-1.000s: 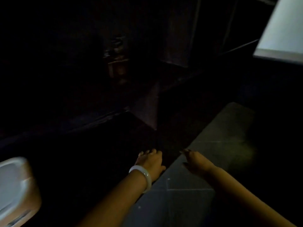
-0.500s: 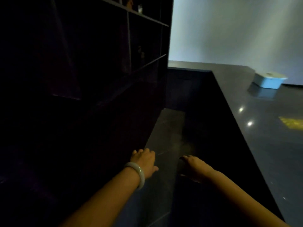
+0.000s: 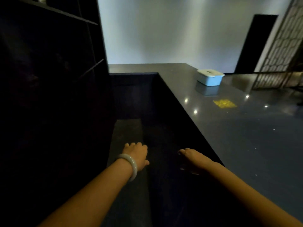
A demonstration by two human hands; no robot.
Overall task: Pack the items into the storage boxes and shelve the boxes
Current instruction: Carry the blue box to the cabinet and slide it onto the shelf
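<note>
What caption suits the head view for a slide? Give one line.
Both hands, left and right, reach forward empty beside dark shelving; a blue lidded storage box sits on the counter.

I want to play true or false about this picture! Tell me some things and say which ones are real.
1. A blue storage box with a white lid sits on the counter. True.
2. The left hand holds the box. False: it holds nothing; the box sits far off.
3. A pale bracelet circles the left wrist. True.
4. The box's lid is off. False: it is on.
5. The right hand wears a glove. False: it is bare.
</note>
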